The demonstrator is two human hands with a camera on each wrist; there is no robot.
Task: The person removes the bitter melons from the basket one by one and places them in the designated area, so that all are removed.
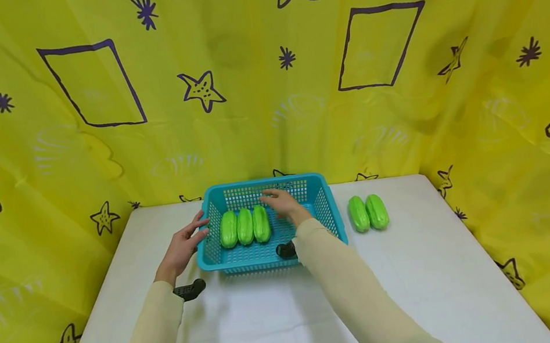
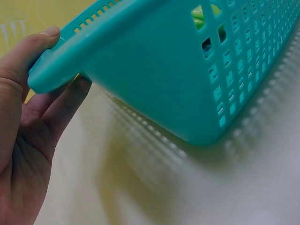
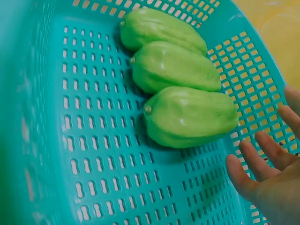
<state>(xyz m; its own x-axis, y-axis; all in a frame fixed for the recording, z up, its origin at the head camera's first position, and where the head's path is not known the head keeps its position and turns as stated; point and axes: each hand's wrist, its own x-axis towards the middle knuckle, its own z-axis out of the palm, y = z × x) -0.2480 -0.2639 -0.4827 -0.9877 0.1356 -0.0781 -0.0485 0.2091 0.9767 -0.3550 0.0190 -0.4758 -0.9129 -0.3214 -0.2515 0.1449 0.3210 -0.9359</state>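
Observation:
A blue-green plastic basket (image 1: 278, 263) with perforated walls sits on the white table. Three glossy green papaya-like fruits (image 3: 190, 117) lie side by side in its left half. My left hand (image 1: 186, 247) is at the basket's left rim; the left wrist view has the thumb (image 2: 40, 44) above the rim and fingers beneath, holding it. Inside the basket, just right of the rightmost fruit, hovers my right hand (image 1: 283, 202). Its fingers (image 3: 253, 159) are spread and relaxed, apart from the fruit, with nothing between them.
Two more green fruits (image 1: 368, 213) lie together on the table (image 1: 426, 267), right of the basket. A yellow patterned curtain (image 1: 248, 134) encloses the back and sides, close behind the basket. A black wrist mount (image 1: 189, 290) protrudes below the left hand.

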